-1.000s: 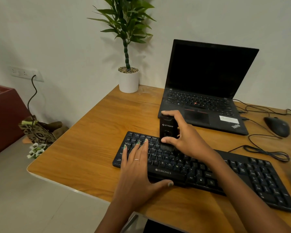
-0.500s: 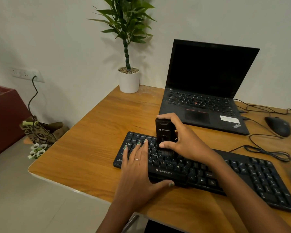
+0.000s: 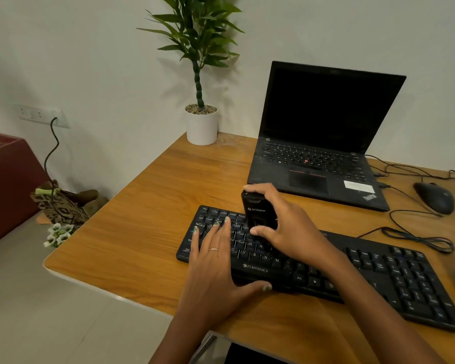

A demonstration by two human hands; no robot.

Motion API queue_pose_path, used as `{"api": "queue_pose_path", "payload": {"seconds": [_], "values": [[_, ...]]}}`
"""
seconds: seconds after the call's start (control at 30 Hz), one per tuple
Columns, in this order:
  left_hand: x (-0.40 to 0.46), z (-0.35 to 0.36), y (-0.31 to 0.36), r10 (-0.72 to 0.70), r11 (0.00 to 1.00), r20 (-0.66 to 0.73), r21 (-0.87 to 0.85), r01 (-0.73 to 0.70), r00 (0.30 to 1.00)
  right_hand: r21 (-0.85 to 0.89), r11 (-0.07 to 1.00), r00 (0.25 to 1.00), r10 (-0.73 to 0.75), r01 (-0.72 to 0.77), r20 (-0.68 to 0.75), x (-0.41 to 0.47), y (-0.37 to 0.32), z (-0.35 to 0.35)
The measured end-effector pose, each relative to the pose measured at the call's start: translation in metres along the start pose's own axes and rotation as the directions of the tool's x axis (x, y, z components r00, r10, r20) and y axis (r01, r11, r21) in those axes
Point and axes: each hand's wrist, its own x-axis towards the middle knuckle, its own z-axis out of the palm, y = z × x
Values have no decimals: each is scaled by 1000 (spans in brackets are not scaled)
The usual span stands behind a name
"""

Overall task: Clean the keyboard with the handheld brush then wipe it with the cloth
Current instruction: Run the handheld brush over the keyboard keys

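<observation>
The left hand lies flat on the left end of the black keyboard, fingers straight and spread over the keys, thumb hooked along the front edge (a thin ring shows on one finger). Just right of those fingertips, the right hand grips the black handheld brush upright, forefinger over its top, thumb on its near face, its lower end down on the keys. Beyond the knuckles sits an open laptop.
</observation>
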Motion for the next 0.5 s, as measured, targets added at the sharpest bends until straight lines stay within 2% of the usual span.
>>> {"api": "queue_pose_path", "payload": {"seconds": [0.07, 0.2, 0.33, 0.43, 0.5], "values": [[0, 0, 0, 1, 1000, 3, 6, -1, 1000, 14, 1000, 999, -3, 3, 48, -1, -2, -3], [0, 0, 0, 3, 1000, 9, 16, -4, 1000, -66, 996, 994, 46, -53, -101, 2, 3, -4], [0, 0, -1, 4, 1000, 2, 16, -4, 1000, 76, 997, 996, 11, -18, 89, -5, -8, -2], [0, 2, -1, 9, 1000, -13, 5, -9, 1000, 23, 999, 1000, 27, -27, 0, -2, -3, -5], [0, 3, -1, 14, 1000, -10, -5, -15, 1000, 62, 998, 1000, 28, -27, -7, -6, -4, -1]]}}
